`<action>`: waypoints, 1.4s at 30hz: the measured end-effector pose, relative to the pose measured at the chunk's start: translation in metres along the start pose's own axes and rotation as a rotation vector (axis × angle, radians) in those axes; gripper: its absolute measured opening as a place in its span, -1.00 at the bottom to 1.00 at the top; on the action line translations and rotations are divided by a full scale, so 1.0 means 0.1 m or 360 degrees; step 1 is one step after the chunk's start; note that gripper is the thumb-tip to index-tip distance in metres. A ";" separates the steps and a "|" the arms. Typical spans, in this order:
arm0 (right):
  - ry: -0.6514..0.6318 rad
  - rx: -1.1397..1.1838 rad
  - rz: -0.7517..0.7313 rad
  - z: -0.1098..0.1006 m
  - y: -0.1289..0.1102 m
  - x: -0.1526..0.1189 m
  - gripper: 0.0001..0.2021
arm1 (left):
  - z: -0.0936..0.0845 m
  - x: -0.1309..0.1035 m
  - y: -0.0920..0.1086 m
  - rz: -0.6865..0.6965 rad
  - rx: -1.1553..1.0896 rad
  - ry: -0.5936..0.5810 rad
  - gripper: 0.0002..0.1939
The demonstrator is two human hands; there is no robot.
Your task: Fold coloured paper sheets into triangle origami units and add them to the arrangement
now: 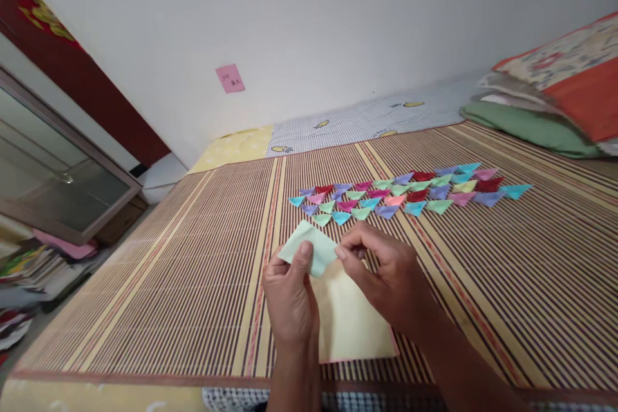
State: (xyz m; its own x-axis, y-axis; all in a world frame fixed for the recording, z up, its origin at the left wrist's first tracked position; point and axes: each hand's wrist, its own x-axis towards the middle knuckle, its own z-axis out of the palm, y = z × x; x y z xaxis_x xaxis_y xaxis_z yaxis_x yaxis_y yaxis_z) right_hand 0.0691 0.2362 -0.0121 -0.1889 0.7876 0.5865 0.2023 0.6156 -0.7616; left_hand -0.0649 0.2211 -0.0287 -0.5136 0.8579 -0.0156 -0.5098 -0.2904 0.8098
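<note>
Pinching green paper (316, 256) | between left hand (292, 290) and right hand (381, 270)

Left hand (292, 299) — bare, fingers (274, 265) curled, thumb (303, 256) pressing, angled toward one o'clock; left forearm (295, 376) rising from six. Right hand (393, 273) — bare, thumb (355, 267) and forefinger pinched, thumb toward ten o'clock; right forearm (458, 354) slanting in from five.

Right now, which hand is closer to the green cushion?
Right: the right hand is across the mat from the green cushion; the left hand is farther left, holding pale paper.
</note>
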 end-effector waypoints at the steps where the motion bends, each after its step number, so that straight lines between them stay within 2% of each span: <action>1: -0.0023 0.0104 0.0092 -0.02 0.01 0.00 -0.80 | 0.00 0.00 0.00 -0.0024 -0.0019 0.0014 -0.68; 4: -0.0034 0.0440 0.0380 -0.05 0.06 0.01 -0.70 | -0.02 0.01 0.00 -0.0117 -0.0084 -0.0002 -0.68; 8: -0.0052 0.0587 0.0519 -0.05 0.08 0.01 -0.69 | -0.01 0.01 -0.01 -0.0129 -0.0088 -0.0066 -0.67; 14: 0.0155 0.0350 0.0518 -0.03 -0.01 0.02 -0.75 | 0.01 -0.01 -0.02 -0.0066 -0.0051 -0.0014 -0.65; 18: -0.0051 0.0378 0.0452 -0.02 -0.03 0.03 -0.80 | 0.02 -0.02 -0.01 -0.0074 -0.0020 -0.0060 -0.69; 22: -0.0073 0.0372 0.0424 0.02 -0.01 0.02 -0.80 | 0.04 -0.04 -0.03 -0.0055 0.0014 -0.0028 -0.66; 27: -0.0156 0.0373 0.0466 0.03 0.02 0.03 -0.80 | -0.02 -0.06 -0.04 0.0216 0.0234 0.0092 -0.73; 30: -0.0237 0.0369 0.0462 0.02 0.02 0.03 -0.85 | -0.06 -0.09 -0.03 0.0329 0.0389 0.0078 -0.79; 32: -0.0184 0.0385 0.0452 0.01 0.01 0.03 -0.92 | -0.08 -0.11 -0.02 0.0345 0.0481 0.0004 -0.79; 37: 0.0051 0.0380 0.0427 0.01 -0.03 0.02 -0.91 | -0.02 -0.20 -0.04 0.0320 0.0622 -0.0120 -0.78; 42: 0.0240 -0.0056 -0.0019 0.04 -0.05 -0.02 -0.88 | 0.05 -0.25 -0.05 0.0338 0.0736 -0.0074 -0.71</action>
State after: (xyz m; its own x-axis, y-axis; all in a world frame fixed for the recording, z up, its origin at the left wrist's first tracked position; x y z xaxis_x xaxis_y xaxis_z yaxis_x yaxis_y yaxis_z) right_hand 0.0646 0.2310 -0.0107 -0.0458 0.7733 0.6324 0.2350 0.6236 -0.7456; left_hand -0.0458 0.2033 -0.0298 -0.5363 0.8212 0.1950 -0.0334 -0.2515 0.9673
